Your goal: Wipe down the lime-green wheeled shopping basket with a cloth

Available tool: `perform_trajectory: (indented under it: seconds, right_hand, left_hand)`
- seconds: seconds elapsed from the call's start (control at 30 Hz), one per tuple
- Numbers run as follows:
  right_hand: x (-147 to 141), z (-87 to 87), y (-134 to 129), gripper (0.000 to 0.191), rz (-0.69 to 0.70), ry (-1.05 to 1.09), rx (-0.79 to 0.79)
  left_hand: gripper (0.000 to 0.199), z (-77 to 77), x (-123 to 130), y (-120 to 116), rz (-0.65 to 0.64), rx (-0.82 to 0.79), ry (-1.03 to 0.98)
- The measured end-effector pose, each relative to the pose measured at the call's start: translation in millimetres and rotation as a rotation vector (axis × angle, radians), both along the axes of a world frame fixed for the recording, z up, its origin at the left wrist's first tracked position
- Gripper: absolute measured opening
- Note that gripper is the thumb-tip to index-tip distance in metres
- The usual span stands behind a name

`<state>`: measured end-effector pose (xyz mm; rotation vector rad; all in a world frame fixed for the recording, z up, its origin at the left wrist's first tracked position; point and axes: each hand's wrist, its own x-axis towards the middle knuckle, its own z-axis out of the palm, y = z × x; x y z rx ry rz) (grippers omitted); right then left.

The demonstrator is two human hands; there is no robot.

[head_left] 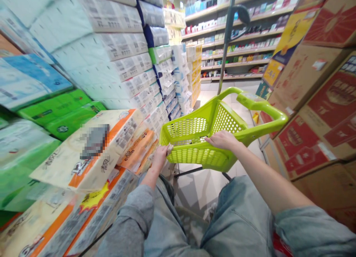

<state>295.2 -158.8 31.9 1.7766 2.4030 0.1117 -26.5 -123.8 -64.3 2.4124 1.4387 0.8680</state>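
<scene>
A lime-green plastic shopping cart (pixel 194 155) stands close in front of my legs, its basket walls full of holes. My right hand (pixel 223 140) is closed over the near rim of the basket, the thumb side toward the inside. At the basket's left end, my left hand (pixel 160 156) is closed on the corner, with a small pale crumpled bit by its fingertips that I cannot make out. The cart's looped handle (pixel 274 122) points to the right, with no hand on it. Inside the basket I make out only its perforated walls and floor.
Stacked tissue packs (pixel 119 46) rise along the left. A cream and orange tissue pack (pixel 111 134) lies beside my left arm. Cardboard cartons (pixel 308 83) are piled on the right. A grey pole (pixel 224 53) rises behind the cart, before stocked shelves (pixel 239 36).
</scene>
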Motion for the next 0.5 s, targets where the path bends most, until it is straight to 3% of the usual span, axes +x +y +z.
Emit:
perform_trajectory:
  seconds: [0.13, 0.37, 0.5]
  right_hand:
    - [-1.0, 0.4, 0.0, 0.075, -0.023, 0.032, -0.012]
    - [8.5, -2.6, 2.1, 0.069, -0.009, 0.038, -0.029]
    - [18.1, -5.9, 1.4, 0.068, -0.009, 0.048, -0.001]
  left_hand:
    - [0.021, 4.8, -17.9, 1.7, -0.022, -0.023, -0.038]
    - [0.016, 13.6, -2.7, -10.4, -0.007, -0.057, 0.15]
    - [0.015, 8.5, 10.9, -10.0, 0.034, -0.114, 0.085]
